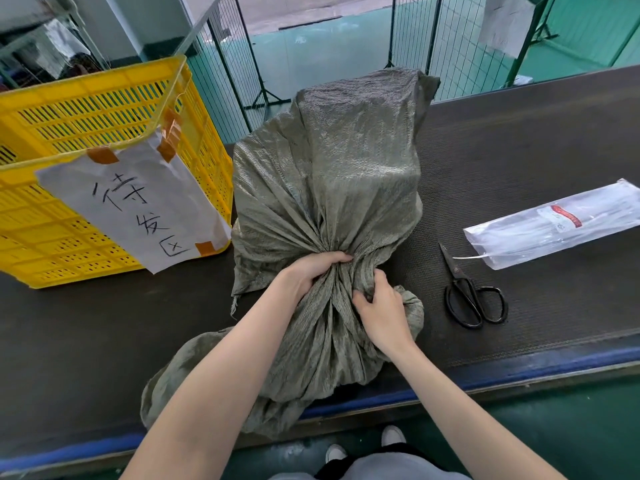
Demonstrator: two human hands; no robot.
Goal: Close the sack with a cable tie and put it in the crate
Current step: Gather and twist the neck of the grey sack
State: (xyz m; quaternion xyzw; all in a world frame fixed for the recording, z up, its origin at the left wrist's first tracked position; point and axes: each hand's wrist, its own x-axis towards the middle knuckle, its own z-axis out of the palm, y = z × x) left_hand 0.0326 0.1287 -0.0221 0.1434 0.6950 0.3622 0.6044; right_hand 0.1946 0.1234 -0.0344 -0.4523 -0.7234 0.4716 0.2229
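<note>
A grey-green woven sack (332, 168) lies on the dark table (519, 150), its open end gathered into pleats toward me. My left hand (311, 271) grips the bunched neck from the left. My right hand (381, 306) pinches the folds on the right side of the same neck. Loose sack mouth fabric hangs over the table's front edge. A yellow slatted crate (104, 109) with a handwritten paper label stands at the left. A clear packet of white cable ties (554, 226) lies at the right, one tie poking out of its near end.
Black scissors (471, 292) lie on the table between the sack and the cable tie packet. A blue strip (519, 368) edges the table's front. Wire mesh fencing (450, 36) stands behind the table, over a green floor.
</note>
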